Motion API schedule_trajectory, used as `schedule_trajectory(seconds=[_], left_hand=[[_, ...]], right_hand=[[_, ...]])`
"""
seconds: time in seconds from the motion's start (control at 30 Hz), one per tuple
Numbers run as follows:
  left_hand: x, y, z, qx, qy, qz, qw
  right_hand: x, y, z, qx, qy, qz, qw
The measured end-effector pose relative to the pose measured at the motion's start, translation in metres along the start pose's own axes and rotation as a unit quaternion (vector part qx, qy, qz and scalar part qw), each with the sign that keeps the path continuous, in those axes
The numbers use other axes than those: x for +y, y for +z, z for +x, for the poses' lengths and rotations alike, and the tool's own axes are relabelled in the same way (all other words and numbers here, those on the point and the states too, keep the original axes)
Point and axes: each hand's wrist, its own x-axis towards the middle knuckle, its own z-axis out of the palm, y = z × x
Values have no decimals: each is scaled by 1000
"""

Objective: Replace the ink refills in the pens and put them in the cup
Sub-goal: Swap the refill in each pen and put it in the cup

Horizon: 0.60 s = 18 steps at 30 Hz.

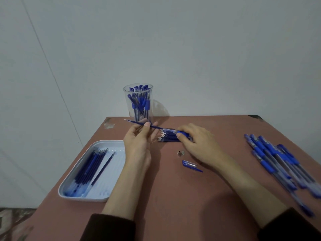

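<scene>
Refill (137, 123): thin, dark blue, one end in the pen (181, 132).
Left hand (139, 141): thumb and fingers pinched the refill.
Right hand (198, 141): fingers curled round the pen's blue grip.

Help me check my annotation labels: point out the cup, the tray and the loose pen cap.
cup (128, 103), head view, on its clear left wall.
tray (111, 178), head view, on a bare part of its white floor.
pen cap (189, 164), head view, on the middle of its body.

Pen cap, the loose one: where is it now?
Head view, mid-table: pen cap lies flat just left of the right hand, nearside of the small metal tip.
</scene>
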Motion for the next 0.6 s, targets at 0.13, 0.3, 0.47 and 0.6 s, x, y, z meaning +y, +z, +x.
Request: schedule_trajectory(seconds=[0.13,0.3,0.47,0.6], left_hand=[[-3,-1,1,-6,2,14,1000],[-12,2,-5,-77,-29,82,993],[-15,-2,-4,-157,-36,187,969],[-16,-6,-5,-201,19,420,885]], right_hand=[[0,0,-1,6,-9,13,1000],[-2,4,-1,20,-35,52,998],[-3,2,2,58,12,187,981],[-4,-6,6,82,77,328,938]])
